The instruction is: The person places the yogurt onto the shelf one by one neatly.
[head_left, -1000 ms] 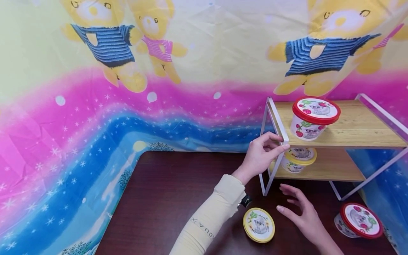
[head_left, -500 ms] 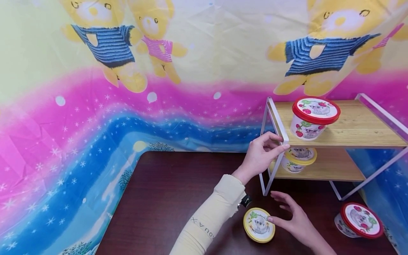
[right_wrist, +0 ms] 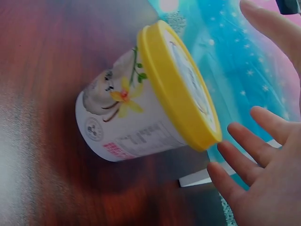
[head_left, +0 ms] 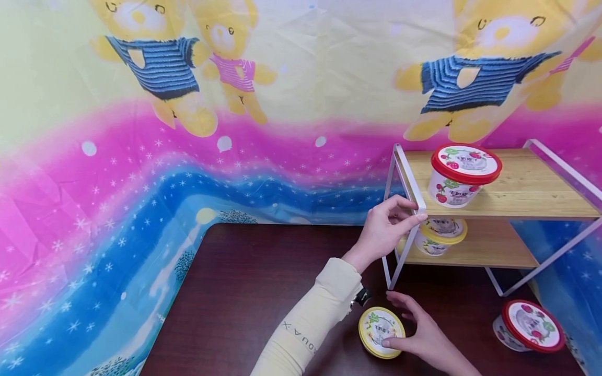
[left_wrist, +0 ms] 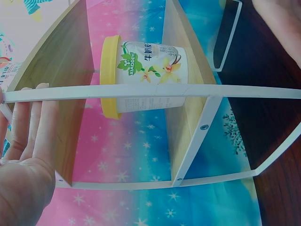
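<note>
My left hand (head_left: 386, 230) holds the front left corner of a two-tier shelf (head_left: 512, 209), thumb and fingers about its white metal frame; in the left wrist view its fingers (left_wrist: 47, 110) lie against the bar. Below, my right hand (head_left: 425, 337) reaches over a yellow-lidded tub (head_left: 382, 332) standing on the table. Seen from the right wrist, its fingers (right_wrist: 254, 141) are spread and apart from that tub (right_wrist: 136, 103), which has vanilla flowers printed on its side. Another yellow-lidded tub (left_wrist: 146, 75) stands on the lower tier, partly behind the frame bar.
A red-lidded tub (head_left: 463, 175) with strawberry print stands on the top tier. A second red-lidded tub (head_left: 531, 326) is on the dark table (head_left: 244, 292) at the right. A cloth backdrop (head_left: 291, 156) with bears hangs behind the table.
My right hand has moved left and slightly down, from beside the yellow-lidded tub to over its lid. The left hand has stayed on the shelf frame.
</note>
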Demonstrator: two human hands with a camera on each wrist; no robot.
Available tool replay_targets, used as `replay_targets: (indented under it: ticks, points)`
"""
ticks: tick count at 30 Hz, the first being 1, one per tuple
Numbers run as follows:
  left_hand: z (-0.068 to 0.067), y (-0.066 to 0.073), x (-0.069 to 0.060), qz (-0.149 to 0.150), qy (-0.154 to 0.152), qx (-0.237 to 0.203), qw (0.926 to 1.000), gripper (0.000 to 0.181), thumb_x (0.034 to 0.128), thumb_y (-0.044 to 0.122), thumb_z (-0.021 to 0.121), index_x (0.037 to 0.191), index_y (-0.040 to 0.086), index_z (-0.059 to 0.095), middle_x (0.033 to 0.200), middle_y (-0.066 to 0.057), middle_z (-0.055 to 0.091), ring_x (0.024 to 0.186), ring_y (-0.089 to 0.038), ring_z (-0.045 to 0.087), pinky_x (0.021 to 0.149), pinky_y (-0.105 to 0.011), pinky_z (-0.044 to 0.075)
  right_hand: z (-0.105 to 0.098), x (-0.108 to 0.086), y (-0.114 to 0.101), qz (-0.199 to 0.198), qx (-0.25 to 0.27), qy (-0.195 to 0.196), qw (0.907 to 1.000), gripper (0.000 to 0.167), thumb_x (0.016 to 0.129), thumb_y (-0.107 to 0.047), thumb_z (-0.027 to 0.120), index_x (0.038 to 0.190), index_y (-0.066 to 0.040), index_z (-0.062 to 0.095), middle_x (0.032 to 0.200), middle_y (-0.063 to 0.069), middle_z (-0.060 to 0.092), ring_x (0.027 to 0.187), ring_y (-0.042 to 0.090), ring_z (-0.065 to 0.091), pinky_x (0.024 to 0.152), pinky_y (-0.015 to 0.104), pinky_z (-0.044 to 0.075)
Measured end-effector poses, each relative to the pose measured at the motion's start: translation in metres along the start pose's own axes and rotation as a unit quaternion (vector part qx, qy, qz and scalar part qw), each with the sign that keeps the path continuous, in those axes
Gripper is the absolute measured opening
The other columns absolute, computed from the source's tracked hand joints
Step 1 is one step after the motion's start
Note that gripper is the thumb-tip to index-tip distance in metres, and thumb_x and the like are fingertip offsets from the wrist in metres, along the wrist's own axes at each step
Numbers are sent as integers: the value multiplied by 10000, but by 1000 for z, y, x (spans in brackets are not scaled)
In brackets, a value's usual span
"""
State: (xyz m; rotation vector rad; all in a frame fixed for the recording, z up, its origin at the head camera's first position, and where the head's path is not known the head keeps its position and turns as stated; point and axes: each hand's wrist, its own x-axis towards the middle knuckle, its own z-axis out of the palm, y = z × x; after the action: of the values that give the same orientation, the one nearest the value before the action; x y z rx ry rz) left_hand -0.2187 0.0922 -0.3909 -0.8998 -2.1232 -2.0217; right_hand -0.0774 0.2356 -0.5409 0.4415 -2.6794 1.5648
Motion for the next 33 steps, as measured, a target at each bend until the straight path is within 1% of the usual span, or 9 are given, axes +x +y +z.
replay_targets:
  ticks: [5,8,11,14,17,23,26,30,33]
  points:
    - [0,0,0,-18,-1,-23,10000,170,960,182,739,1105,125,669,902,81,680,808,3,648,725,-221,569,4,-2,2,249,100,-306,9992,947,646,-280,980,1446,-121,498,1385,35,559,1198,220,550,945,333,486]
    - [0,0,-1,-22,3,-43,10000,171,959,180,740,1103,123,669,901,79,680,805,1,648,726,-222,569,6,-3,3,523,138,-483,9974,1019,614,-319,996,1473,-159,473,1425,63,536,1227,201,526,979,277,434]
    - [0,0,-1,-20,11,-60,10000,170,958,178,741,1102,122,670,896,76,680,800,-2,648,722,-224,570,7,-5,6,655,33,-565,9962,1082,575,-376,1008,1489,-206,454,1452,62,524,1249,172,506,1005,245,386]
    - [0,-1,-1,-22,10,-73,10000,169,958,175,741,1102,122,670,898,75,679,800,-4,647,721,-226,571,9,-6,9,534,-114,-587,9968,1137,552,-409,1012,1510,-216,429,1453,57,521,1239,162,511,999,244,391]
    - [0,-1,0,-18,-3,-77,10000,170,958,174,740,1104,122,669,900,74,678,801,-4,647,720,-227,572,11,-7,12,440,-44,-651,9969,1163,554,-389,1015,1527,-207,404,1463,53,508,1221,156,519,992,245,400]
    - [1,-1,0,-15,2,-75,10000,171,956,171,742,1104,120,671,897,72,675,800,-4,647,719,-226,572,15,-8,15,527,84,-788,9955,1196,560,-373,1015,1546,-185,366,1409,-11,521,1173,149,532,959,265,424]
    - [1,-1,0,-27,13,-75,10000,171,956,171,743,1103,122,671,897,72,675,800,-5,646,721,-225,571,18,-8,17,429,-51,-751,9962,1210,551,-401,1014,1546,-171,366,1370,-37,536,1151,137,542,939,270,436]
    - [1,-1,0,-42,7,-88,10000,174,957,173,742,1107,122,669,901,73,674,801,-6,645,720,-228,572,23,-10,22,145,-295,-614,9976,1207,540,-434,1012,1531,-141,390,1341,-48,562,1128,117,559,936,271,447]
    - [1,-1,0,-40,4,-107,9999,175,957,171,741,1108,120,669,901,71,673,797,-10,645,716,-232,574,25,-11,26,146,-349,-589,9975,1188,549,-446,1008,1523,-151,394,1330,-48,567,1121,116,562,929,284,456]
